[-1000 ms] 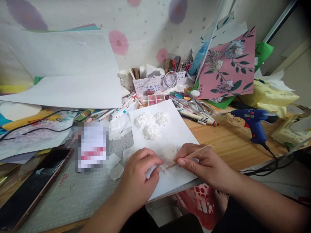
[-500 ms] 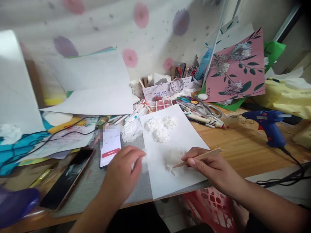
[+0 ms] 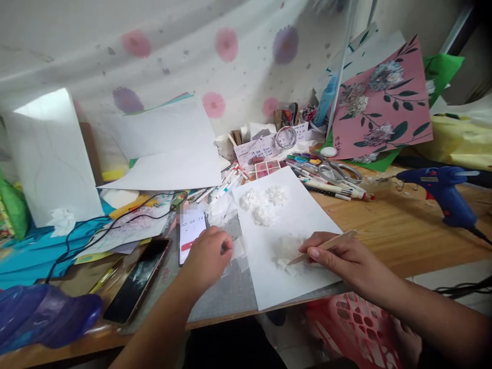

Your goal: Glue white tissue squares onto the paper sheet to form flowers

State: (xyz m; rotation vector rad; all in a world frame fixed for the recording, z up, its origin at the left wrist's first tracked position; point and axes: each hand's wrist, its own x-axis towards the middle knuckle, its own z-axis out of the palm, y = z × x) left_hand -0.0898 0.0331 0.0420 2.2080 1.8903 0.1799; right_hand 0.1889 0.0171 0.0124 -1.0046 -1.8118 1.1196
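Observation:
My right hand (image 3: 342,259) grips a flat wooden craft stick (image 3: 344,238), its lower tip at a pale, blurred patch of white material (image 3: 283,248) on a white sheet of paper (image 3: 269,289). Farther up that sheet lie three fluffy white clusters (image 3: 263,214). My left hand (image 3: 207,261) is left of the sheet with its fingers curled together; whether something small is between them is hidden. Right by it are thin white paper scraps (image 3: 239,251) and a phone showing a timer (image 3: 189,233), partly covered by the hand.
A dark phone (image 3: 138,284) and a purple object (image 3: 46,315) lie at the left. Pens (image 3: 326,187) and scissors (image 3: 348,173) sit behind the sheet. On the right are a blue glue gun (image 3: 446,192) and a pink floral picture (image 3: 384,102). Black cables (image 3: 126,218) cross the left side.
The view has shifted, so most things appear farther right. My left hand is nearer the timer phone and covers part of it. The stick stays in my right hand at the white patch.

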